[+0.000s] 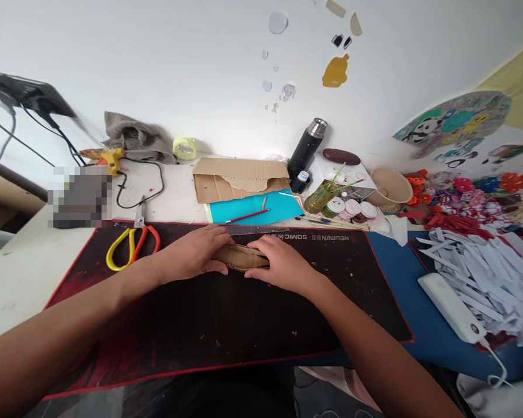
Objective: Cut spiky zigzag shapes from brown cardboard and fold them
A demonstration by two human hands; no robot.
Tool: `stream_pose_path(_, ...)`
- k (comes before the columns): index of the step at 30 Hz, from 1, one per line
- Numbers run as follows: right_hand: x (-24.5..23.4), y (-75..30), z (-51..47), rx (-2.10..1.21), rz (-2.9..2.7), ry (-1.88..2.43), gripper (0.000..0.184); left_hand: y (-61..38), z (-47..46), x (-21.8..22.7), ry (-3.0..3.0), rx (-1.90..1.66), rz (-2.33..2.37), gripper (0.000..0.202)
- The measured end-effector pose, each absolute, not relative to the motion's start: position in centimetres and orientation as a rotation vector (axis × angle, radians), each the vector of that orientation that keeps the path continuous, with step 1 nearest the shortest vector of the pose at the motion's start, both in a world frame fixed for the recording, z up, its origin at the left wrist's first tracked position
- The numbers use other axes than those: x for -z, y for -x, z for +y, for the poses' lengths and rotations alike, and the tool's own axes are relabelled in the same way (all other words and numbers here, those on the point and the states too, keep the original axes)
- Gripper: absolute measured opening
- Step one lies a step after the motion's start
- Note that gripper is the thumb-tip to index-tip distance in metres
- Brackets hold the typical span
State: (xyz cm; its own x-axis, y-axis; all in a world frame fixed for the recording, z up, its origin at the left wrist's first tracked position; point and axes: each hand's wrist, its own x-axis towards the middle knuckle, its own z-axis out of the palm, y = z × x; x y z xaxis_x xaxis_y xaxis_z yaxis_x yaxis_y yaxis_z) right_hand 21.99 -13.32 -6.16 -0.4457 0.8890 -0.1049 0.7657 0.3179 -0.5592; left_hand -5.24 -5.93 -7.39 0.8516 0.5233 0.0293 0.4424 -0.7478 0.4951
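Observation:
Between my two hands is a small folded piece of brown cardboard [239, 258], held just above or on the dark desk mat [226, 325]. My left hand [197, 251] grips its left end, thumb on the near side and fingers over the far side. At the right end my right hand [283, 264] pinches it in the same way. Scissors [133, 244] with one yellow and one red handle lie left of my left hand. Beyond my hands, a red pencil [248, 216] rests on a blue sheet [226, 211], near a larger cardboard piece [239, 174].
A yellow glue gun [113, 158] with a black cord lies at the back left. Along the wall stand a roll of tape [185, 148], a black thermos [307, 148] and paint jars [352, 208]. White paper strips [483, 278] and a white power bank [451, 307] lie on the right.

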Motion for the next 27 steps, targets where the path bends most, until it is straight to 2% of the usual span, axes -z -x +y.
stream_pose_path(8, 6.8, -21.7, -13.5, -0.772, -2.306, 1.515, 0.034, 5.1, -6.3, 7.4, -2.553, -0.230, 0.715, 0.037)
stream_pose_path(18, 6.9, -22.7, -13.9, -0.777, -2.343, 1.511, 0.056, 5.2, -5.7, 7.5, -2.552, -0.199, 0.705, 0.043)
stream_pose_path(23, 7.6, -23.2, -13.9, -0.710, -2.327, 1.467, 0.048, 5.1, -6.5, 7.8, -2.614, -0.234, 0.738, 0.044)
stream_pose_path(27, 8.4, -23.2, -14.0, -0.701, -2.299, 1.454, 0.048, 3.8, -7.8, 8.0, -2.695, -0.242, 0.745, 0.063)
